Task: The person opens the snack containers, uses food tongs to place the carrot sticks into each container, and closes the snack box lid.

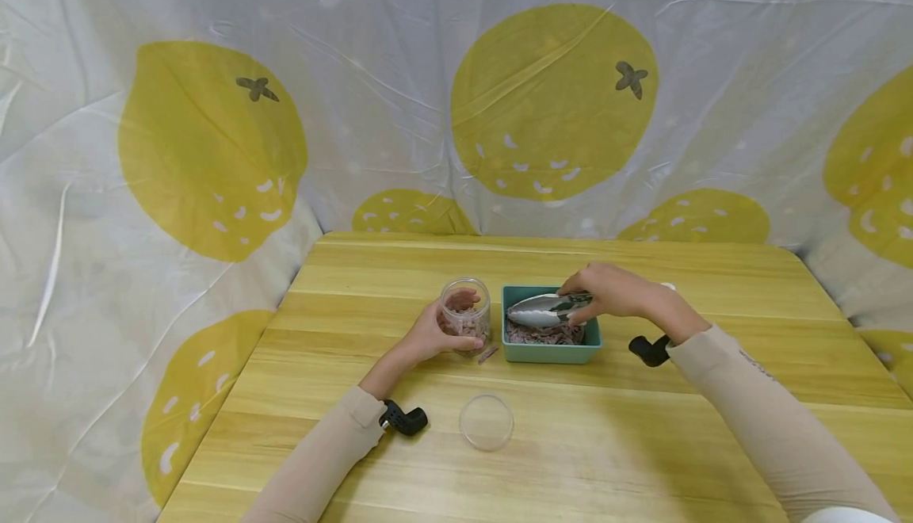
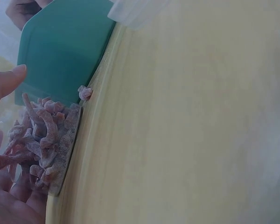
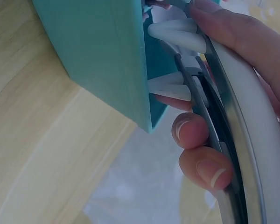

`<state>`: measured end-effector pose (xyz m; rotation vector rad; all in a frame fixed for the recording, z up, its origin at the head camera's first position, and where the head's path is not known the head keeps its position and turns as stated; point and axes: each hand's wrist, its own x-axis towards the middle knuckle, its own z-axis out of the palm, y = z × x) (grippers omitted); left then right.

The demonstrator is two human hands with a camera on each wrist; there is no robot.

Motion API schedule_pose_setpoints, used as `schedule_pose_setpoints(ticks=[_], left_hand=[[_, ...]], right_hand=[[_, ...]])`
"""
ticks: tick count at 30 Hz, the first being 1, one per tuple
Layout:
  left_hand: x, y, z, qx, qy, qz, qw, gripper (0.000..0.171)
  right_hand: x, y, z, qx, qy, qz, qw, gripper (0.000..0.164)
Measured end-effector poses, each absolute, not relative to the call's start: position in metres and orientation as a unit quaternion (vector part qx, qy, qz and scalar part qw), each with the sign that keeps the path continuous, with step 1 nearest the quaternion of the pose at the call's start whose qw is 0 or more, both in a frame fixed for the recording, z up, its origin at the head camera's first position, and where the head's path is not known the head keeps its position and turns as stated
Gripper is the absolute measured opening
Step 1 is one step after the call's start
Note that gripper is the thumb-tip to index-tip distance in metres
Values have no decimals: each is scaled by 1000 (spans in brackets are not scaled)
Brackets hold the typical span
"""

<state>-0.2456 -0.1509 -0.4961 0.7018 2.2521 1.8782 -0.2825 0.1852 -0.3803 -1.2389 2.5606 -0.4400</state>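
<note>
A clear round jar stands on the table, partly filled with dusty pinkish-brown dried strips. My left hand grips it around the side, thumb toward the front. Right beside the jar is a teal rectangular box holding more such strips. My right hand holds metal tongs with white grips, fingers on one arm and thumb on the other. The tongs' head lies inside the box over the strips. Whether a strip is between its tips, I cannot tell.
One loose strip lies on the table between jar and box. A clear round lid rests nearer me. Black wrist cameras are strapped to both sleeves. Behind the wooden table hangs a lemon-print cloth.
</note>
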Motion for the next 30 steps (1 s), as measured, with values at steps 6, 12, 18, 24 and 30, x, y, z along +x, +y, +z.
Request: schedule_pose_setpoints(ticks=[6,12,18,24,30], left_hand=[[-247,-151,-496,232,743,624,65,79],[-246,-151,-496,237,736,631,67,81],[-245,-151,-495,232,743,624,68,79],[-244,-151,-493,233,747,619,65,78],[-245,-152,-494,234,747,619,66,78]], right_hand=[[-286,190,-381,-433,876,-168,129,45],[-286,195,-380,-432,871,-188,137,46],[-285,200,-375,-437,864,-206,142,48],[-286,208,-367,-425,865,-222,149,51],[-285,216,-359,-418,862,-245,150,52]])
